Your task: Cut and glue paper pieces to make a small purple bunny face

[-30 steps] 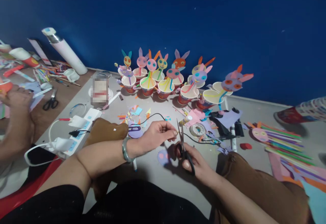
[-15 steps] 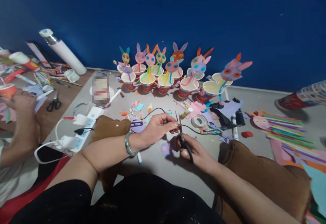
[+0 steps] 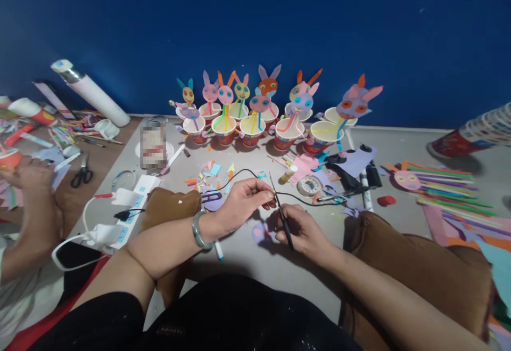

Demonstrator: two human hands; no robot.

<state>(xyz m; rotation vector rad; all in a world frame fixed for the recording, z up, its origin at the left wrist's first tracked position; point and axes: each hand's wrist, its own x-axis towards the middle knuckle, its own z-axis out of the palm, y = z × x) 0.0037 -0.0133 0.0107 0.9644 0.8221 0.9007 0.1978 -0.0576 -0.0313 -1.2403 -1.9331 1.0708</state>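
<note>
My right hand [image 3: 302,229] grips black-handled scissors [image 3: 285,224], their blades pointing up and away from me beside my left fingertips. With thumb and fingers pinched together, my left hand [image 3: 246,203] holds something too small to make out at the blades. A jade-coloured bangle [image 3: 198,231] circles my left wrist. Below the hands, a purple paper piece with a pink spot [image 3: 258,232] lies on the table [image 3: 239,266]. A black cable [image 3: 295,198] runs behind my fingers. Coloured paper scraps [image 3: 215,170] lie beyond my left hand.
Paper cups with rabbit-faced paper heads [image 3: 252,130] stand along the blue wall. A tape roll [image 3: 310,185] and a glue stick [image 3: 289,173] lie right of centre. Coloured straws [image 3: 451,191] are at right, a power strip [image 3: 136,207] at left. A co-worker's arm [image 3: 34,212] shows far left.
The scissor blades have come together at my left fingertips, and the scissors are turned more edge-on. My view has shifted slightly to the right.
</note>
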